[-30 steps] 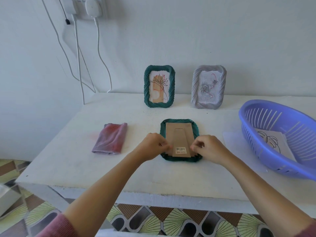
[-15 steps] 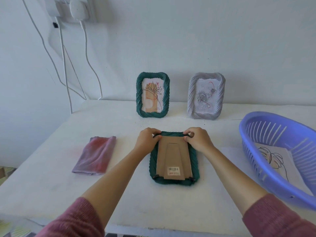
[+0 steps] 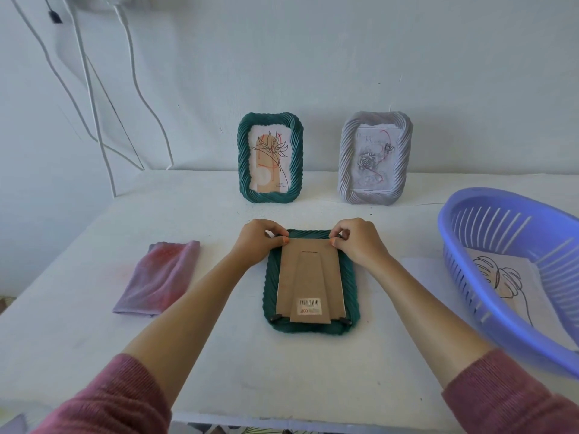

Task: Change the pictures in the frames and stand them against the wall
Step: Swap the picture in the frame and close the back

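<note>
Both sets of your fingers have moved from the bottom clips to the top corners of the cardboard backing, pinched there at the tabs. That green frame lies face down mid-worktop; I judge you're fastening or releasing the back. Two frames already lean on the wall.
</note>
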Demonstrator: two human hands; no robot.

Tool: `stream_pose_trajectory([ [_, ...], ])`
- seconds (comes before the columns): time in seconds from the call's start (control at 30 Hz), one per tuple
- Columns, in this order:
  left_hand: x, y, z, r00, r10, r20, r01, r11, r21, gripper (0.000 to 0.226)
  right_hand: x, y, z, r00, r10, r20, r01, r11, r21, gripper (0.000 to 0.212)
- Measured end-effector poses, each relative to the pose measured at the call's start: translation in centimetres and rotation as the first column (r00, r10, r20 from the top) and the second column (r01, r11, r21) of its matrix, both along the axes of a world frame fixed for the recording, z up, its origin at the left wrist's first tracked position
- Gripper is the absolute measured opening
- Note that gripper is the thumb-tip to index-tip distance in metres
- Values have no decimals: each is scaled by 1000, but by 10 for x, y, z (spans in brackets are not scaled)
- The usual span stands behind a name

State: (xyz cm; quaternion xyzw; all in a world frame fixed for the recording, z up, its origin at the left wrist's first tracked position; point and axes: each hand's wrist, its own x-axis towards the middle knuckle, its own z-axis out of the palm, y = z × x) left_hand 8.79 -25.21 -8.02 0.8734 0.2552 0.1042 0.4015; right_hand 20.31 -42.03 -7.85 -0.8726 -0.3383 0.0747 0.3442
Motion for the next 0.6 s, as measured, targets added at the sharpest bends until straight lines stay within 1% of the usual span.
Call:
stream_pose_trajectory([
  [0.2, -2, -1, -1, 1000, 10, 6, -10, 1000, 19, 10, -7, 1, -3, 999, -38, 7, 37, 999, 18, 12],
  [0.3, -4, -4, -2, 1000, 8, 17, -8, 999, 42, 12, -13, 1, -8, 997, -57, 43, 56, 998, 17, 14],
  [0.37, -7, -8, -3, 999, 9, 40, -11, 999, 53, 15, -15, -2, -7, 998, -53, 41, 52, 999, 15, 16],
  [0.43, -12, -12, -5, 996, 34, 84, -38, 998, 49, 21, -17, -9, -3, 999, -31, -17, 32, 998, 48, 21],
  [0.5, -19, -14, -4, 988, 94, 121, -97, 995, 18, 24, -22, -18, 1, 996, -51, -75, 58, 993, 101, 24],
  [0.53, -22, -15, -4, 986, 119, 120, -119, 993, -3, 23, -25, -23, 3, 992, -84, -98, 95, 989, 116, 25],
  [0.6, -31, -14, -3, 991, 122, 63, -120, 992, -23, 20, -30, -31, 4, 978, -147, -150, 163, 982, 96, 24],
])
